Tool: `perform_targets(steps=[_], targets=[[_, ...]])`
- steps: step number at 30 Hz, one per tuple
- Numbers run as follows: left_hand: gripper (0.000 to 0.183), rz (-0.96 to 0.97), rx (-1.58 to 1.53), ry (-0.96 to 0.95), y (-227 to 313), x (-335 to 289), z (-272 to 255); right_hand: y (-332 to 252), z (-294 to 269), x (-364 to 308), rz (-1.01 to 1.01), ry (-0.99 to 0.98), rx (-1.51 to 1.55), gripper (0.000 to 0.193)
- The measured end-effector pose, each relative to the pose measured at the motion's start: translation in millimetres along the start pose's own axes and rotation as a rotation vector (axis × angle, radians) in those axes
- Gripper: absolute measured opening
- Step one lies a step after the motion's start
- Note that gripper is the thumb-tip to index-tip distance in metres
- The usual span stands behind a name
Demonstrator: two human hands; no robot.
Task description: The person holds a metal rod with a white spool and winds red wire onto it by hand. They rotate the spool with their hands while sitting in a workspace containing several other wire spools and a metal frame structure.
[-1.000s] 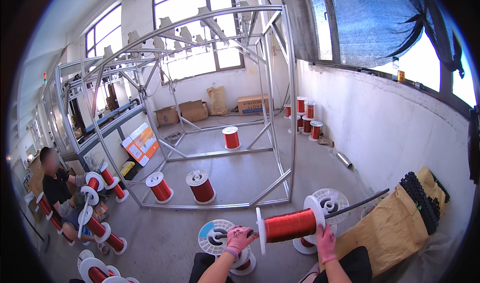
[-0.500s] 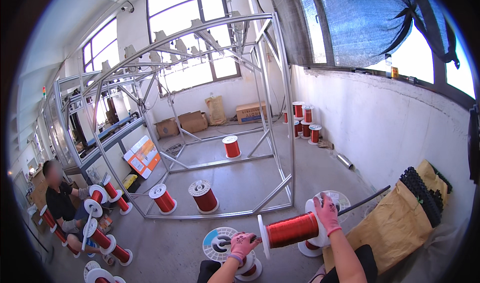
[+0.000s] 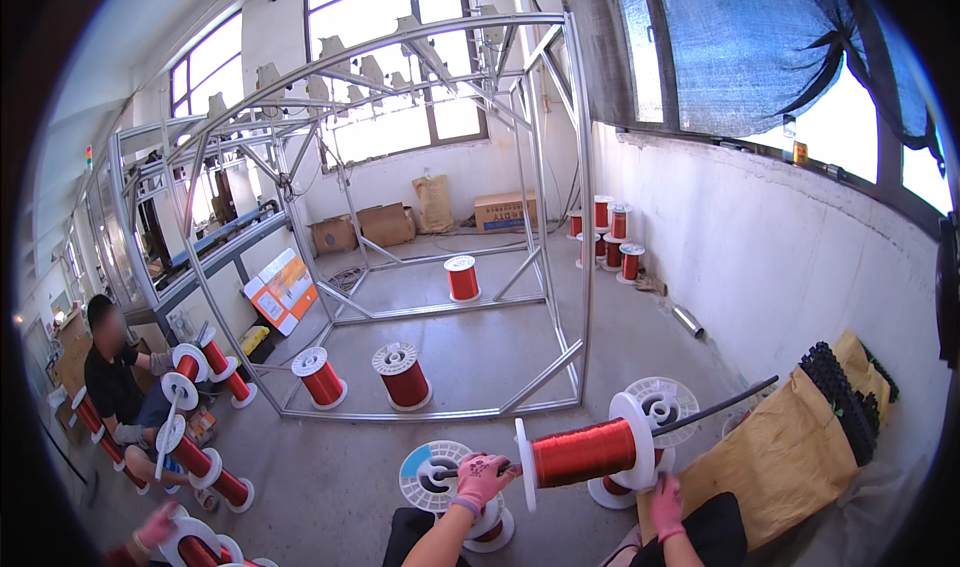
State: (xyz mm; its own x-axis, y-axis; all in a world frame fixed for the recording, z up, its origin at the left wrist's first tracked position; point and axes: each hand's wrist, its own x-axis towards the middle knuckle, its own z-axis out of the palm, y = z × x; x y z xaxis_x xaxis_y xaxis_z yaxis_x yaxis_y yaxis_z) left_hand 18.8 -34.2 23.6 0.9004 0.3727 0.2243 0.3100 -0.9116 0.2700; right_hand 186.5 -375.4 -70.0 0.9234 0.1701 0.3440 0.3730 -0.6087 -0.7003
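Left hand (image 3: 483, 475) fingers clamped on rod (image 3: 700, 410) end left of copper wire spool (image 3: 583, 451). Right hand (image 3: 665, 493) under spool's right flange; finger state unclear.

Copper-red wire fills the white-flanged spool (image 3: 585, 451) held between pink-gloved left hand (image 3: 482, 476) and right hand (image 3: 665, 494), with a brown paper sack (image 3: 790, 447) right and a silver-grey metal frame (image 3: 420, 217) far behind.

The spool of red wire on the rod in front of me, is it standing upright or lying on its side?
On its side. The spool hangs level on a dark rod through its core, white end discs facing left and right; the left hand holds the rod's near end.
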Motion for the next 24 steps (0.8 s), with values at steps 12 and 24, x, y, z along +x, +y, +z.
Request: perform_targets(steps=[12, 24], targets=[[0.036, 0.015, 0.036, 0.024, -11, 1, 3, -130, -3, 89, -0.201, 0.067, 0.197, 0.041], [0.047, -0.017, -0.009, -0.006, -11, 3, 8, -68, -17, 50, -0.083, 0.063, 0.19, 0.04]])
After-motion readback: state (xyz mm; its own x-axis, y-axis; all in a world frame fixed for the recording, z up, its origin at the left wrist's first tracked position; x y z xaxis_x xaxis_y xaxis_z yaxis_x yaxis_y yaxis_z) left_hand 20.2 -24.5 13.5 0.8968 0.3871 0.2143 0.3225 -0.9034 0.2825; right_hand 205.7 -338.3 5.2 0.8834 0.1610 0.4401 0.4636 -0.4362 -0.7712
